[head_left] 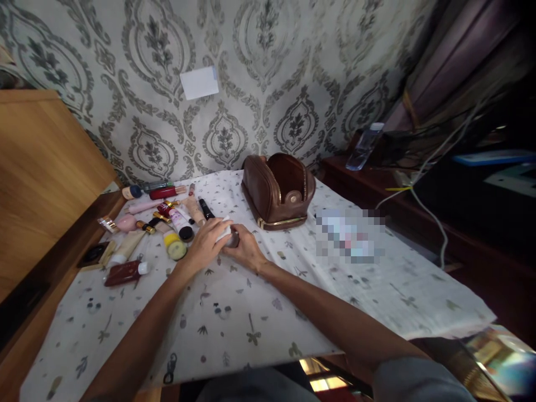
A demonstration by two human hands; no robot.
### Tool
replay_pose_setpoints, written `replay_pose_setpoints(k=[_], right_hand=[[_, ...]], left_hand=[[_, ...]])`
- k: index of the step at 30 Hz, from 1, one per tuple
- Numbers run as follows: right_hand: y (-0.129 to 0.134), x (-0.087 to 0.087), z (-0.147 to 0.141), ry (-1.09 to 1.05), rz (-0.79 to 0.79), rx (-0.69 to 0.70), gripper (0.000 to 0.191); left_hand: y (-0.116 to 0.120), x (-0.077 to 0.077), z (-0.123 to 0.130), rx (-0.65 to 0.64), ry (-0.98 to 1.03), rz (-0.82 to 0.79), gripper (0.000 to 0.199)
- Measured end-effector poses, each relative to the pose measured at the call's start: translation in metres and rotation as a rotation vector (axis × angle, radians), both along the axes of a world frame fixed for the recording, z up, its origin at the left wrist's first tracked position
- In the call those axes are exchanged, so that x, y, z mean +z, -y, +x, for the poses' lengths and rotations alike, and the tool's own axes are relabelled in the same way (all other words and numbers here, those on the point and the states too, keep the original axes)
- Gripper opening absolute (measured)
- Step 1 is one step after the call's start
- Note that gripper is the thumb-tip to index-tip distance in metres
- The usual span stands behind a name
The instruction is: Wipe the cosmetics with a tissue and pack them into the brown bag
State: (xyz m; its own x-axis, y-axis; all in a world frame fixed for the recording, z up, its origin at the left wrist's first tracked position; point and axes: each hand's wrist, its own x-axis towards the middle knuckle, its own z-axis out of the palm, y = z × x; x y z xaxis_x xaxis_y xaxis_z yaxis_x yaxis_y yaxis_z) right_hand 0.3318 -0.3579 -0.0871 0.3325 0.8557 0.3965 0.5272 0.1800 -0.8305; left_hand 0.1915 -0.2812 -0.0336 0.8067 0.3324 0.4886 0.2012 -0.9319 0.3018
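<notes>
Near the middle of the cloth-covered table (234, 312), my left hand (206, 244) has its fingers wrapped over a white tissue or wipe (225, 230). My right hand (248, 249) grips a small grey round container (233, 240), and the white piece lies against it. The two hands touch or nearly touch. Just behind them stands a brown leather bag (276, 192) with its top unzipped. To the left of my hands lie several cosmetics, among them a yellow-and-green jar (175, 247), a white tube with a black cap (179, 222) and a black tube (206, 209).
A dark red bottle (123, 273) and a black compact (95, 254) lie at the left, beside a wooden panel (50, 190). A blurred-out item (349, 235) is on the right. A clear bottle (365, 147) stands on a dark side surface with cables.
</notes>
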Motion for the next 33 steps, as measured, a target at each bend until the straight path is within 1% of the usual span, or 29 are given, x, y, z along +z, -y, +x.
replay_pose_setpoints(k=[2,4,9,12,14,18,20,23,26,30,33], right_hand=[[0.0,0.001,-0.001,-0.022,0.014,0.005,0.049],[0.0,0.001,0.0,-0.048,0.015,0.019,0.043],[-0.003,0.002,0.004,-0.123,-0.036,0.05,0.045],[-0.004,0.002,0.007,-0.135,-0.078,0.051,0.047],[-0.003,0.001,0.007,-0.149,-0.08,0.052,0.05],[-0.002,0.002,0.007,-0.248,-0.035,0.088,0.054],[-0.001,0.003,0.006,-0.348,-0.014,0.142,0.055],[0.001,0.006,0.004,-0.479,-0.016,0.226,0.058],[0.002,0.01,0.004,-0.522,-0.046,0.275,0.062],[0.003,0.01,0.004,-0.515,-0.075,0.315,0.064],[0.003,0.005,0.002,-0.409,-0.049,0.317,0.07]], left_hand=[[0.001,0.0,0.001,-0.053,0.0,0.083,0.03],[0.002,-0.001,0.0,-0.107,0.013,0.132,0.028],[0.005,-0.011,-0.009,-0.173,0.123,0.11,0.026],[0.008,-0.021,-0.015,-0.162,0.175,0.083,0.027],[0.009,-0.026,-0.017,-0.105,0.199,0.051,0.029],[0.008,-0.027,-0.017,0.071,0.192,-0.095,0.036],[0.007,-0.025,-0.018,0.117,0.183,-0.181,0.04],[0.005,-0.023,-0.018,0.126,0.19,-0.301,0.044],[0.005,-0.022,-0.019,0.148,0.203,-0.429,0.047],[0.009,-0.021,-0.017,0.164,0.254,-0.568,0.047],[0.01,-0.02,-0.015,0.183,0.317,-0.673,0.041]])
